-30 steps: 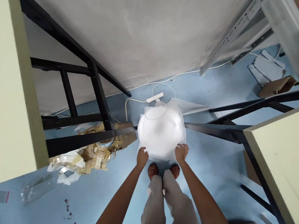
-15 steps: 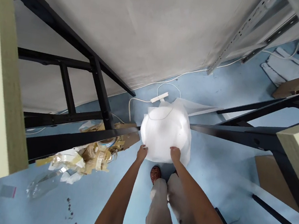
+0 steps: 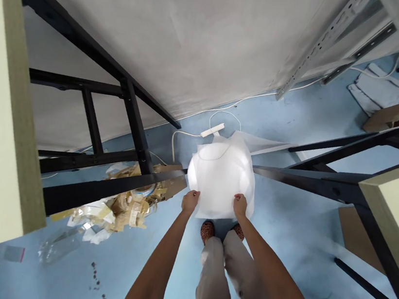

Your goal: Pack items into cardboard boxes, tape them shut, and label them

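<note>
A bulky white piece of packing foam sheet (image 3: 220, 172) sits on the blue floor right in front of my feet. Its top looks smooth and slightly see-through, and a flap trails off to the right. My left hand (image 3: 190, 201) pinches the sheet's near-left edge. Over on the near-right part, my right hand (image 3: 239, 206) grips the same sheet, fingers closed. The sheet lies fairly flat between the two hands. What is under or inside the white bundle cannot be made out.
A white power strip (image 3: 213, 130) with cables lies behind the foam. Black metal table legs (image 3: 133, 121) stand on both sides. Crumpled tape and wrapping (image 3: 129, 209) lie at left. At far right are a cardboard box (image 3: 391, 116) and a cardboard sheet (image 3: 361, 234).
My right hand has shifted a little to the right, and my hands are further apart. The sheet's near edge now looks straighter and slightly closer to my feet.
</note>
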### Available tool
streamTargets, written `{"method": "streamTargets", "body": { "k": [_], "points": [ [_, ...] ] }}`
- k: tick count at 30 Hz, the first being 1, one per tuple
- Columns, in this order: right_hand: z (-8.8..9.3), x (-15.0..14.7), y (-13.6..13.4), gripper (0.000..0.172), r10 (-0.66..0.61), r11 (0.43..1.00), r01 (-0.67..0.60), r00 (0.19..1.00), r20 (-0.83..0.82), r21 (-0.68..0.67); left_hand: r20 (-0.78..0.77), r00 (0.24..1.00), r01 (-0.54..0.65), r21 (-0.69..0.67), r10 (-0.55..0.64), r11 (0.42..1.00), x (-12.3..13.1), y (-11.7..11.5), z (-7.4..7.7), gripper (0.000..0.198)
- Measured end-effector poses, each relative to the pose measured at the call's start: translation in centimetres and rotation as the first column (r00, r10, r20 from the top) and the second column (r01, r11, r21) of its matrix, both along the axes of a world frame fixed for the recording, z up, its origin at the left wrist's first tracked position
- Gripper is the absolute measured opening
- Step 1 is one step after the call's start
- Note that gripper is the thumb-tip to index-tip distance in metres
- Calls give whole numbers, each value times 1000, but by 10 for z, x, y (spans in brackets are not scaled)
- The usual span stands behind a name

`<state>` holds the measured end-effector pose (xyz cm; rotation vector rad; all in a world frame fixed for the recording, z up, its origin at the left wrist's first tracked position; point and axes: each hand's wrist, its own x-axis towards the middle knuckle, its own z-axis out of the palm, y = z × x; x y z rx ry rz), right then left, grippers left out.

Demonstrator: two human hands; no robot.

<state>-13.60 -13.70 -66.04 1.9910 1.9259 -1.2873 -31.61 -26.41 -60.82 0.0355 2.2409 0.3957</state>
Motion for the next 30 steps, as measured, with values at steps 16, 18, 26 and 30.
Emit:
{"method": "streamTargets", "body": {
  "k": [16,18,26,30],
  "points": [
    [-8,14,18,22,-174,985,174,985,11,-6,-168,985,11,-77,-24,997,-2,-8,19,33],
    [-7,12,17,21,-176,984,177,984,16,-19,-184,983,3,-47,-11,999,0,-4,26,24],
    [12,1,14,28,-176,957,162,984,-37,-241,-441,894,208,245,-82,947,-20,10,121,14],
    [49,-9,5,29,-238,904,173,964,-122,-390,-567,823,301,383,-35,873,-22,7,206,11]
  ]
}}
